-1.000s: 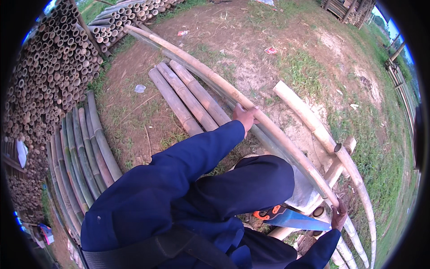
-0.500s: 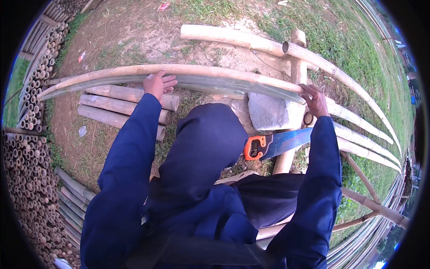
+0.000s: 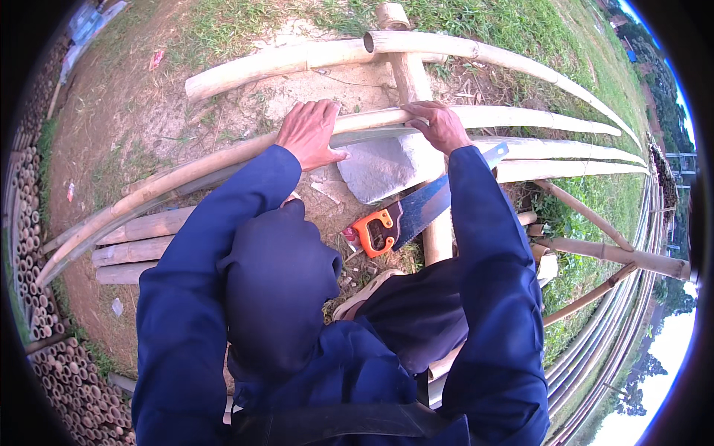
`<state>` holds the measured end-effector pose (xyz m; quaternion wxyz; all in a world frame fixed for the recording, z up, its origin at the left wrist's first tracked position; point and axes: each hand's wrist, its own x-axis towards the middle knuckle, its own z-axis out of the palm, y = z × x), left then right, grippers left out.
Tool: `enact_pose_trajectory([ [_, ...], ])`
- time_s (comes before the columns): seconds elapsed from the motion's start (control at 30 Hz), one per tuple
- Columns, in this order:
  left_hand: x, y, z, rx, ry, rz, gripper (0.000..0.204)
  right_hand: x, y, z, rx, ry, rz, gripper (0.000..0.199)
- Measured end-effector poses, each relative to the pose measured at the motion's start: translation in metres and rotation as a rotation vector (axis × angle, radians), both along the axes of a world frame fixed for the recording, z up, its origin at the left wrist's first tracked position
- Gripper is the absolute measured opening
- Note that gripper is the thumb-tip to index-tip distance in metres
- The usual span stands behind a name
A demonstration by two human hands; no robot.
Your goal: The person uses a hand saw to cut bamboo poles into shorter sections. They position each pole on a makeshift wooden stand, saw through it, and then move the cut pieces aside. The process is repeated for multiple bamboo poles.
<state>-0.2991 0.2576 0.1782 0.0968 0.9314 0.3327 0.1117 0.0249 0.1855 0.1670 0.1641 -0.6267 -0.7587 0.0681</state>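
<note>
A long, pale bamboo pole [image 3: 230, 154], with a greyish-green lower side, runs from the far left to my right hand. Across it lies my left hand [image 3: 309, 135], fingers over the far side and thumb on the near side. My right hand [image 3: 440, 125] is closed round the pole near its right end, above a bamboo crosspiece [image 3: 410, 78]. Under the stretch between my hands sits a grey stone block [image 3: 387, 167]. A handsaw [image 3: 405, 217] with an orange and black handle rests nearer to me, its blade tip partly behind my right sleeve.
Cut bamboo lengths [image 3: 141, 250] lie at the left, near stacked bamboo [image 3: 82, 390]. Other poles [image 3: 520, 58] stretch off to the right over grass. A bamboo brace frame [image 3: 602, 256] stands at the right. Another thick bamboo piece [image 3: 275, 68] lies beyond my hands.
My left hand has slid rightward along the pole, closer to my right hand, and its spread fingers now fold over it. My view has turned, so the saw and stone appear further left.
</note>
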Motion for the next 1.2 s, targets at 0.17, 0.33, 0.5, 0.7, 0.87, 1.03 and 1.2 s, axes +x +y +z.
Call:
enact_pose_trajectory([
  [0.17, 0.067, -0.002, -0.005, -0.076, 0.203, -0.027, 0.093, -0.002, -0.006, -0.008, 0.046, 0.049, -0.043, 0.039],
  [0.33, 0.087, 0.006, -0.018, -0.082, 0.253, 0.007, 0.065, -0.001, -0.011, -0.003, 0.016, 0.047, -0.051, 0.048],
  [0.5, 0.076, 0.017, -0.023, -0.135, 0.238, -0.034, 0.052, -0.073, -0.069, -0.001, 0.293, -0.049, 0.007, 0.042],
  [0.7, 0.077, 0.016, -0.021, -0.113, 0.245, -0.085, 0.060, -0.167, -0.169, -0.078, -0.322, 0.069, 0.089, 0.025],
  [0.87, 0.025, 0.010, -0.013, -0.157, 0.264, -0.070, 0.065, -0.209, -0.210, -0.161, -0.478, 0.032, -0.254, 0.041],
  [1.03, -0.047, 0.004, -0.015, -0.127, 0.261, -0.039, 0.066, -0.200, -0.226, -0.190, -0.423, -0.012, -0.309, 0.051],
  [1.2, -0.128, 0.007, -0.017, -0.062, 0.200, -0.001, 0.069, -0.201, -0.221, -0.179, -0.397, 0.018, -0.539, 0.040],
])
